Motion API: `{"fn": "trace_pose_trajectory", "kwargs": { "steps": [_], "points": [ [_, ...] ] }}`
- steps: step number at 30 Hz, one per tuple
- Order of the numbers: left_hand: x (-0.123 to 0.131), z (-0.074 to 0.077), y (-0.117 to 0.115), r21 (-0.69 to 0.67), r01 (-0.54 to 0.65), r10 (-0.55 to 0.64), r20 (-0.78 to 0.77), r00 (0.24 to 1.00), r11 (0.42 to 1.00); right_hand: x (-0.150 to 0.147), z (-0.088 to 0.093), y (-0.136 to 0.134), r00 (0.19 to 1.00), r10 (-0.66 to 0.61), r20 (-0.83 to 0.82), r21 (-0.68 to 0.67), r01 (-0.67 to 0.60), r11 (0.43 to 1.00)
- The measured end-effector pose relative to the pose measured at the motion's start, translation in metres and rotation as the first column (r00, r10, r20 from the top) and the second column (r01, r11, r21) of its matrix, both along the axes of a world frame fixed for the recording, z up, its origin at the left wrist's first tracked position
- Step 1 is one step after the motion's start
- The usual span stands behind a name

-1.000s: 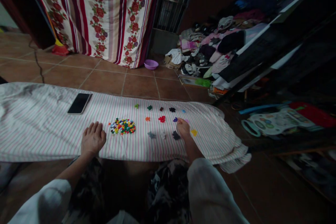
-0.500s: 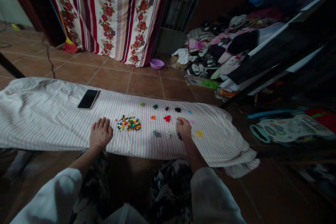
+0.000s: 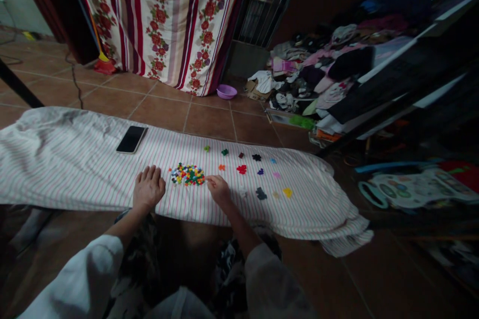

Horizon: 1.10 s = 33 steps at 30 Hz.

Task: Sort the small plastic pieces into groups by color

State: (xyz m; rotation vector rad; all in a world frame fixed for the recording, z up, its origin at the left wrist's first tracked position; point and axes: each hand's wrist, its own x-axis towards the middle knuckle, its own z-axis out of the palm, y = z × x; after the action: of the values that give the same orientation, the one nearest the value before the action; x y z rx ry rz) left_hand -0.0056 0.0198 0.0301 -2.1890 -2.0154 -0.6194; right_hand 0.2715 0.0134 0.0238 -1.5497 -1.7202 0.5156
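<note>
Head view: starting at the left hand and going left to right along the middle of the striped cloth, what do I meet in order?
Left hand → mixed pile of colored pieces → right hand → red pieces → dark blue pieces → pink pieces.

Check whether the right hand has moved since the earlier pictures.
Yes, the right hand has moved left, from the dark blue pieces to beside the mixed pile.

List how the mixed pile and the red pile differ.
Colour: the mixed pile shows many colours; the red pile is all red.
Size: the mixed pile spreads much wider than the red pile.
Hands: the right hand is at the mixed pile's edge, while neither hand is at the red pile.
Shared: both consist of small pieces on the striped cloth.
</note>
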Motion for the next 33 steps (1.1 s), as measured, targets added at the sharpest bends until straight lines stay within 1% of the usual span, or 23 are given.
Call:
{"fn": "trace_pose_trajectory", "kwargs": {
  "steps": [3, 6, 14, 17, 21, 27, 33],
  "points": [
    [0.0, 0.001, -0.001, -0.014, 0.006, -0.006, 0.018, 1.0, 1.0, -0.019, -0.003, -0.003, 0.999, 0.039, 0.037, -0.002, -0.039, 0.999],
    [0.0, 0.002, -0.001, -0.015, 0.01, -0.01, 0.023, 1.0, 1.0, -0.03, -0.003, -0.004, 0.993, 0.055, 0.101, -0.012, -0.054, 0.998],
    [0.001, 0.003, -0.002, 0.017, 0.017, -0.017, 0.039, 0.999, 1.0, -0.043, 0.006, -0.006, 0.974, 0.082, 0.213, -0.065, -0.07, 0.995],
    [0.001, 0.004, -0.003, 0.017, 0.027, -0.028, 0.042, 0.999, 0.999, -0.046, 0.007, -0.008, 0.967, 0.076, 0.244, -0.06, -0.063, 0.996],
    [0.001, 0.004, -0.004, 0.032, 0.029, -0.031, 0.054, 0.998, 0.999, -0.048, 0.006, -0.009, 0.966, 0.066, 0.251, -0.065, -0.051, 0.997],
    [0.002, 0.006, -0.004, 0.01, 0.02, -0.02, 0.088, 0.996, 1.0, -0.048, 0.007, -0.012, 0.967, 0.068, 0.247, -0.069, -0.052, 0.996],
    [0.002, 0.007, -0.004, -0.02, 0.018, -0.016, 0.085, 0.996, 1.0, -0.045, 0.006, -0.013, 0.986, 0.058, 0.155, -0.005, -0.058, 0.998]
  ]
}}
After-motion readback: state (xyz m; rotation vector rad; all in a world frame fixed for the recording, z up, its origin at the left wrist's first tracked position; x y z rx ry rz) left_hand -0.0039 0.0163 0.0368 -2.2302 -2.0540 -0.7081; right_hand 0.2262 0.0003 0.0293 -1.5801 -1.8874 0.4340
